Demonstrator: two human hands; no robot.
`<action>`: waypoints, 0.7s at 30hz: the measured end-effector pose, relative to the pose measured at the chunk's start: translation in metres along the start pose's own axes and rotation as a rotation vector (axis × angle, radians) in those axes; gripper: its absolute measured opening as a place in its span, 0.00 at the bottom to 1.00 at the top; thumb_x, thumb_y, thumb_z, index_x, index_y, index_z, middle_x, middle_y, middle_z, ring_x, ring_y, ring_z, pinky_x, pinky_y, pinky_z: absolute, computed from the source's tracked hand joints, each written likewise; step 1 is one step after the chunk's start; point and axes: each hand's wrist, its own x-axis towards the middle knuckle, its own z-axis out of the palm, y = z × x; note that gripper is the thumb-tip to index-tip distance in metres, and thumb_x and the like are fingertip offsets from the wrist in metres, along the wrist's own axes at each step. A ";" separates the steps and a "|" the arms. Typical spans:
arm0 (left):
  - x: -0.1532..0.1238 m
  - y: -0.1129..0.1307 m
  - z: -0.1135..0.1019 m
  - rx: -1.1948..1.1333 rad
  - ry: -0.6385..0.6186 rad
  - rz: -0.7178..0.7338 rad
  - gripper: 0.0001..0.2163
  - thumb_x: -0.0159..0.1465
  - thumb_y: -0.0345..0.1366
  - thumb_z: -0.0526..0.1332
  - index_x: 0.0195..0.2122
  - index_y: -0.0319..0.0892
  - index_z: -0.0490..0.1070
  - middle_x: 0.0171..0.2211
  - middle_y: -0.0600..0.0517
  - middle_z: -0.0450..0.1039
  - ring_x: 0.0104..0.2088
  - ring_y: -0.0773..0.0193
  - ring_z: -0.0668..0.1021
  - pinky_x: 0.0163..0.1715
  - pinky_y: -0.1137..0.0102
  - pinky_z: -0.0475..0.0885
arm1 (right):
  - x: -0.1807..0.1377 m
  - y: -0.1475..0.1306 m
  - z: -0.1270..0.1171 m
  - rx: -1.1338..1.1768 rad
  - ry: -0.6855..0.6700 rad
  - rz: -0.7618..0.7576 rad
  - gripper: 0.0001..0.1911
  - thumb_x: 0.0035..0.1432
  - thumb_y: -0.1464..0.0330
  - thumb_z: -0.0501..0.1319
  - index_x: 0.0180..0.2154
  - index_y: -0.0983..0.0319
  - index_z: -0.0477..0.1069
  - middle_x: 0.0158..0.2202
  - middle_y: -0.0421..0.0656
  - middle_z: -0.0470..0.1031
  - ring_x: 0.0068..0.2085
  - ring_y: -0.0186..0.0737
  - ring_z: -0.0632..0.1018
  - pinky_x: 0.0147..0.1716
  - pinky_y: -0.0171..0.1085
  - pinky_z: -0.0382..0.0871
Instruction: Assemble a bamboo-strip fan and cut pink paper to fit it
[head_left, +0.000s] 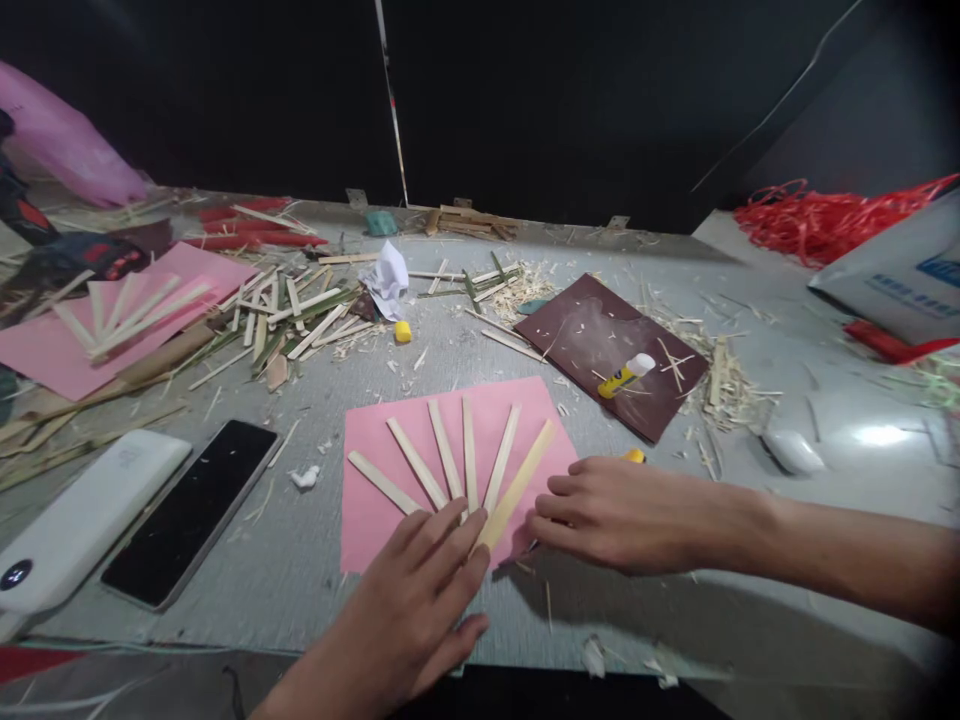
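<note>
Six pale strips (469, 450) fanned on pink paper (364, 540), steadied by the left hand (424, 590)

The left hand's fingers are slightly spread over the strips' lower ends, probably so the fan keeps its shape, thumb held apart; the right hand (600, 510) is at the paper's right edge, fingers curled close together, though I cannot tell whether they pinch anything. The paper lies flat on the desk (300, 570), likely for easy reach, and an uncapped glue stick (616, 381) is on a brown board (562, 320), perhaps to stay handy. As for containers, red strands (832, 225) bunch beside a white printed bag (892, 270), whose inside is hidden, as are the contents of what looks like a pink bag (67, 140)
</note>
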 end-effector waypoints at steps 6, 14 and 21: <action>0.003 -0.023 0.012 -0.105 -0.048 0.057 0.24 0.70 0.52 0.65 0.59 0.42 0.68 0.72 0.36 0.60 0.75 0.42 0.56 0.73 0.45 0.47 | 0.004 0.008 0.000 0.013 -0.009 -0.015 0.03 0.75 0.72 0.58 0.45 0.64 0.70 0.36 0.42 0.77 0.31 0.38 0.73 0.27 0.44 0.48; -0.008 -0.033 0.020 -0.164 -0.082 0.083 0.35 0.69 0.55 0.67 0.70 0.45 0.58 0.77 0.38 0.47 0.77 0.44 0.50 0.75 0.44 0.43 | 0.022 0.016 -0.008 0.016 -0.066 -0.057 0.06 0.77 0.69 0.57 0.46 0.64 0.72 0.36 0.42 0.78 0.32 0.40 0.75 0.27 0.44 0.45; -0.007 -0.032 0.022 -0.141 -0.084 0.073 0.34 0.66 0.56 0.69 0.67 0.48 0.61 0.76 0.38 0.51 0.77 0.45 0.51 0.76 0.46 0.42 | 0.030 0.023 -0.014 0.013 -0.089 -0.093 0.03 0.73 0.70 0.61 0.44 0.63 0.72 0.35 0.42 0.78 0.31 0.39 0.74 0.26 0.43 0.44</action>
